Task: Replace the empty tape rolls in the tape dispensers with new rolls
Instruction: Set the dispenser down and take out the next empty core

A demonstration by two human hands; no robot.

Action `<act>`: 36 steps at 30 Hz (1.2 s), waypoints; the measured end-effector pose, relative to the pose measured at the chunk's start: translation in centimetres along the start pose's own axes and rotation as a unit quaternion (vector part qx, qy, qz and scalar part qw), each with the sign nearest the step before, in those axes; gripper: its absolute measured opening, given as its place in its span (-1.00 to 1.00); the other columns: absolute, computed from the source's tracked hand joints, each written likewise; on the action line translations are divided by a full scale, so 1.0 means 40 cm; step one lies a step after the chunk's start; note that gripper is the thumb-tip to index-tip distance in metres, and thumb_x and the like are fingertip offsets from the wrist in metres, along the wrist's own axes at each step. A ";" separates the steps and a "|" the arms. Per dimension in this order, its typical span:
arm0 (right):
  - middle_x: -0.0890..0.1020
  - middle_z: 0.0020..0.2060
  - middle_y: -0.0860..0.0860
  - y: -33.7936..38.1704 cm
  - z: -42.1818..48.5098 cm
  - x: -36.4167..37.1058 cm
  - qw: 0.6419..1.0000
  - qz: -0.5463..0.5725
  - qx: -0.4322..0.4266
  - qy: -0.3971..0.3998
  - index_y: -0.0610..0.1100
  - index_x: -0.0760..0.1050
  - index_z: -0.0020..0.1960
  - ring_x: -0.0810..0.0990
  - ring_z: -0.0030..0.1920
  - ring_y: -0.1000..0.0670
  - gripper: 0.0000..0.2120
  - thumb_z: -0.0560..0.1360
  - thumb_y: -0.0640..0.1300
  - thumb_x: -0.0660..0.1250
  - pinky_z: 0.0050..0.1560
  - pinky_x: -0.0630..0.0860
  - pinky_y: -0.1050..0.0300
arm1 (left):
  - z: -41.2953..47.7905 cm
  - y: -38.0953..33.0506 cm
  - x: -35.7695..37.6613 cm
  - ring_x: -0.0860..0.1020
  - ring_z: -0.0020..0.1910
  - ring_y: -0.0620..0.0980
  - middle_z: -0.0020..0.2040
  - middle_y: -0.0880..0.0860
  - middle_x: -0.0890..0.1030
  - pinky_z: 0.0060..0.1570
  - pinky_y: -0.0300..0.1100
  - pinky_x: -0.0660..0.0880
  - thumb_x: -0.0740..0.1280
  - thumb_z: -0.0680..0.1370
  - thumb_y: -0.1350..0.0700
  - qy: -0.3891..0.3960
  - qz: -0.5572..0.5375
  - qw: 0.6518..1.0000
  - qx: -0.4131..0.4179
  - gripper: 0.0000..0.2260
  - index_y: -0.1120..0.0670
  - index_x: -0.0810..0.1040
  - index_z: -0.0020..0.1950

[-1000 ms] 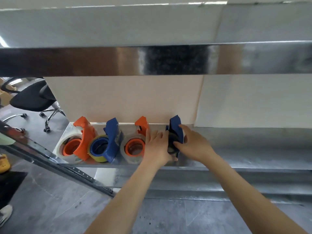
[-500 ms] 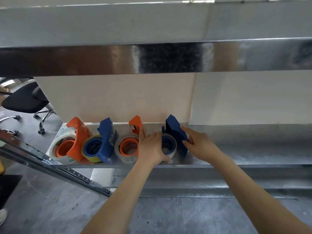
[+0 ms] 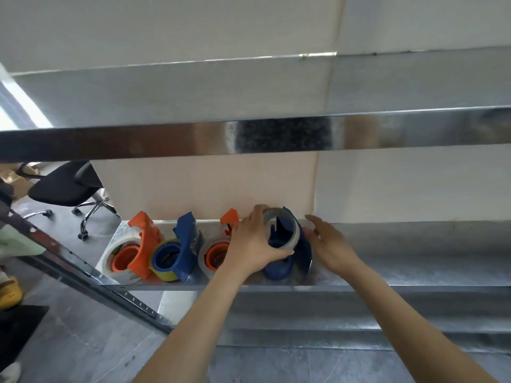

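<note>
Head view; left hand (image 3: 254, 241) grips tape roll (image 3: 296, 235); right hand (image 3: 329, 244), fingers spread, beside blue dispenser (image 3: 303, 255)

No legible text, labels, brands or numbers on anything in view.

a black office chair (image 3: 65, 186) stands left of the metal shelf (image 3: 414, 272).

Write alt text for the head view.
A person's left hand grips a clear tape roll at the rightmost blue dispenser on a metal shelf, the right hand open beside it. Three more dispensers stand to the left.
</note>
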State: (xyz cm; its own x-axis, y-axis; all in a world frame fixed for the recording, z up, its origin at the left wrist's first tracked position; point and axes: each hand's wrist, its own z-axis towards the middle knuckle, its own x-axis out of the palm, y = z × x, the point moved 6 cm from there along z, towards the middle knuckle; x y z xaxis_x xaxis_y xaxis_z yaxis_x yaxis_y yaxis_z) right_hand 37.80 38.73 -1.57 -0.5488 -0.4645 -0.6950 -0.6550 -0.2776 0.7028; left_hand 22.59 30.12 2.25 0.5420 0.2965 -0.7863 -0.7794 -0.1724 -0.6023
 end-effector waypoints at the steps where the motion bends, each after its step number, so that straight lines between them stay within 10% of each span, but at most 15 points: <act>1: 0.56 0.13 -0.02 0.020 -0.005 -0.017 0.997 0.072 0.010 -0.002 -0.01 0.32 0.42 0.53 0.12 -0.06 -0.57 0.63 0.13 0.05 0.19 0.43 0.01 | 0.001 -0.009 -0.017 0.53 0.06 -0.09 0.10 -0.14 0.51 0.03 -0.13 0.49 0.50 0.16 -0.26 -0.011 -0.030 0.999 -0.007 -0.26 -0.08 0.26 0.23; 5: 0.65 0.04 -0.06 0.122 -0.035 -0.051 0.945 0.306 0.002 0.112 0.05 0.39 0.28 0.67 0.02 -0.06 -0.62 0.54 0.19 0.22 0.17 0.55 0.00 | 0.009 -0.048 -0.066 0.53 0.06 -0.17 0.10 -0.17 0.50 0.00 -0.18 0.55 0.54 0.14 -0.26 -0.044 -0.112 0.992 -0.026 -0.23 -0.11 0.24 0.20; 9: 0.67 -0.03 -0.10 0.166 -0.045 -0.113 0.960 0.271 -0.046 0.052 0.06 0.40 0.29 0.68 -0.01 -0.06 -0.43 0.33 -0.02 0.52 0.08 0.61 -0.05 | 0.019 -0.103 -0.097 0.53 0.02 -0.21 0.06 -0.16 0.49 -0.07 -0.29 0.53 0.62 0.06 -0.16 -0.037 -0.187 0.981 -0.024 -0.17 -0.08 0.22 0.17; 17: 0.65 0.07 -0.01 0.171 -0.118 -0.251 0.963 0.249 -0.099 0.006 -0.08 0.41 0.27 0.66 0.02 -0.08 -0.55 0.44 -0.31 0.44 0.03 0.57 0.09 | 0.038 -0.130 -0.160 0.63 0.02 0.04 0.09 0.14 0.62 -0.03 -0.03 0.62 0.52 0.33 0.28 0.023 -0.420 0.905 -0.055 -0.60 0.10 0.52 0.11; 25: 0.65 0.05 -0.03 0.123 -0.202 -0.327 0.960 0.257 -0.102 -0.045 -0.01 0.47 0.19 0.67 0.01 -0.08 -0.58 0.43 -0.34 0.44 0.05 0.57 0.02 | 0.039 -0.220 -0.122 0.64 -0.12 -0.01 0.08 0.14 0.61 -0.22 -0.20 0.59 0.48 0.37 0.34 0.109 -0.429 0.897 -0.010 -0.68 0.03 0.60 0.03; 36: 0.63 0.10 -0.13 -0.231 -0.499 -0.507 0.940 0.278 0.009 -0.199 -0.12 0.47 0.28 0.63 0.11 -0.02 -0.55 0.44 -0.35 0.44 0.08 0.56 0.15 | -0.001 -0.572 0.221 0.59 -0.12 0.05 0.07 0.14 0.58 -0.01 0.13 0.59 0.41 0.41 0.41 0.302 -0.427 0.851 0.051 -0.64 0.12 0.56 0.15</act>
State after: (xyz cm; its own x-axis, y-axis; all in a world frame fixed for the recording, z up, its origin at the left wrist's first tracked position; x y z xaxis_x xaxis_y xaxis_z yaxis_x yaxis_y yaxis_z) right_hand 65.34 33.92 9.06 -0.9572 -0.1817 -0.2255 -0.2164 -0.0687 0.9739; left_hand 45.22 36.64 9.07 0.9629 -0.2695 -0.0142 -0.0274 -0.0452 -0.9986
